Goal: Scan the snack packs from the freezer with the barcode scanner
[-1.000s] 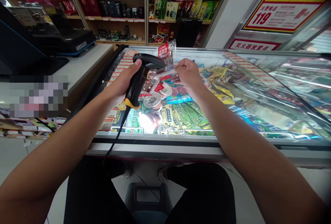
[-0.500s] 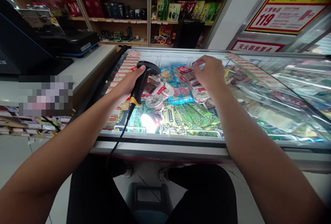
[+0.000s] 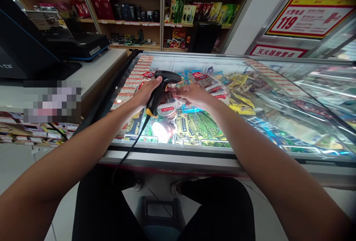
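Note:
My left hand [image 3: 146, 93] is closed around the grip of a black barcode scanner [image 3: 162, 87] with a yellow band, its cord [image 3: 130, 150] hanging down toward the floor. The scanner's head points right, over the open chest freezer [image 3: 178, 152]. My right hand [image 3: 193, 96] reaches in just right of the scanner, fingers curled on a clear packet with a red label [image 3: 168, 100] that lies among the packaged food. Round lidded tubs [image 3: 164, 129] and green packets [image 3: 207, 124] lie below the hands.
A white counter [image 3: 91, 68] with a black register and printer [image 3: 80, 44] stands at the left. The freezer's glass lid [image 3: 306, 96] covers its right side. Shelves of boxed goods [image 3: 133, 11] line the back wall. My legs and a stool [image 3: 161, 215] are below.
My right hand set the earlier packet down farther back in the freezer, then came back left to a packet beside the scanner. The scanner dropped a little lower.

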`<action>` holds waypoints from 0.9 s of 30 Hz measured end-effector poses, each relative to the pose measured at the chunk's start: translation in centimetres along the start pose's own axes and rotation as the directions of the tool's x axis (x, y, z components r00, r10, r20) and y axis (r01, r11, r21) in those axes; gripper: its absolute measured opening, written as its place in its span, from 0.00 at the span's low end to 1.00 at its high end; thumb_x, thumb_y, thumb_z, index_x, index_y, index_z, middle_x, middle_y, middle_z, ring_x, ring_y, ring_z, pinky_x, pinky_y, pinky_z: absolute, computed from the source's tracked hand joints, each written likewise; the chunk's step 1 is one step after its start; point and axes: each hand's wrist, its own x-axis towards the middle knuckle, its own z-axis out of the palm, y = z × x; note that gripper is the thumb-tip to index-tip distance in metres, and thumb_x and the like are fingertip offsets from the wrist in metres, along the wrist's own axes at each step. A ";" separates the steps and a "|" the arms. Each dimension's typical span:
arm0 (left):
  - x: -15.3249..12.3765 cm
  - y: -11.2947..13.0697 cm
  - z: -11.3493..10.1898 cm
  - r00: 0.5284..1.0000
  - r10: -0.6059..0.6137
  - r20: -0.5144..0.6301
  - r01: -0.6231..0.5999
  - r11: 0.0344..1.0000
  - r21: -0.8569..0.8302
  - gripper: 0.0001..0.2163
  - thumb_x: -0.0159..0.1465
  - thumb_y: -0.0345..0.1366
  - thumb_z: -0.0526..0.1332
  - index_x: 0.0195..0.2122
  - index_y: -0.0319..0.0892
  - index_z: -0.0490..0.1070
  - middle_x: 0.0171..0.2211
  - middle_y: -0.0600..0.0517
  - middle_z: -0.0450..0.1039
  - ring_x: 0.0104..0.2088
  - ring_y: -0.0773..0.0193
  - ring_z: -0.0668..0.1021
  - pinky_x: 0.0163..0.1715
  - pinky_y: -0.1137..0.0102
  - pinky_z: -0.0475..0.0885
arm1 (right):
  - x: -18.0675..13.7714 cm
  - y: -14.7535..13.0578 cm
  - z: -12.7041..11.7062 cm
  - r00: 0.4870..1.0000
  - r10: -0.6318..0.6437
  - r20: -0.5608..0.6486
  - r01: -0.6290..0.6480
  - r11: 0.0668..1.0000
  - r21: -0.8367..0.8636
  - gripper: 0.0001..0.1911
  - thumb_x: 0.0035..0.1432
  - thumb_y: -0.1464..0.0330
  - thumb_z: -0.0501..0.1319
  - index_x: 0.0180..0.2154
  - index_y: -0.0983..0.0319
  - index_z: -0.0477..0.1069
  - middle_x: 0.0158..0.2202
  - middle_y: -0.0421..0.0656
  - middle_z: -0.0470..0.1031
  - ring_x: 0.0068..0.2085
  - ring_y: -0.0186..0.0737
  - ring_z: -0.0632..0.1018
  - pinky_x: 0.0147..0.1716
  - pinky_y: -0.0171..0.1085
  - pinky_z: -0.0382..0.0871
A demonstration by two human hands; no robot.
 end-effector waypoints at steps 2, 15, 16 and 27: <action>-0.1 0.3 0.1 1.000 0.014 -0.012 -0.013 0.999 0.044 0.34 0.59 0.68 0.63 0.46 0.38 0.80 0.35 0.43 0.85 0.40 0.51 0.87 0.43 0.61 0.82 | -0.1 -0.2 -0.1 1.000 -0.015 0.024 0.012 0.992 0.128 0.12 0.61 0.68 0.69 0.28 0.61 0.69 0.24 0.38 0.65 0.22 0.27 0.57 0.18 0.32 0.51; -2.4 3.5 1.7 0.998 -0.009 -0.068 0.019 0.987 0.157 0.32 0.63 0.68 0.57 0.40 0.40 0.78 0.27 0.48 0.79 0.29 0.60 0.82 0.31 0.68 0.76 | 0.9 -0.6 -2.8 0.838 -0.151 -0.525 0.292 0.936 0.198 0.12 0.64 0.74 0.58 0.30 0.57 0.60 0.17 0.31 0.57 0.19 0.31 0.61 0.25 0.32 0.68; -2.6 3.6 1.9 0.998 -0.017 -0.053 0.025 0.988 0.152 0.32 0.62 0.69 0.58 0.40 0.40 0.78 0.27 0.48 0.79 0.29 0.60 0.82 0.31 0.68 0.76 | 0.8 -0.7 -2.8 0.838 -0.145 -0.527 0.285 0.938 0.196 0.12 0.64 0.75 0.58 0.30 0.57 0.60 0.17 0.31 0.57 0.19 0.30 0.61 0.25 0.32 0.69; -2.9 3.6 1.9 1.000 -0.008 0.003 0.007 0.991 0.130 0.31 0.64 0.68 0.56 0.40 0.41 0.78 0.27 0.48 0.79 0.31 0.59 0.82 0.32 0.66 0.77 | 0.4 -0.9 -2.8 0.854 -0.154 -0.497 0.251 0.959 0.133 0.10 0.63 0.72 0.59 0.31 0.56 0.60 0.19 0.33 0.58 0.21 0.32 0.63 0.28 0.34 0.70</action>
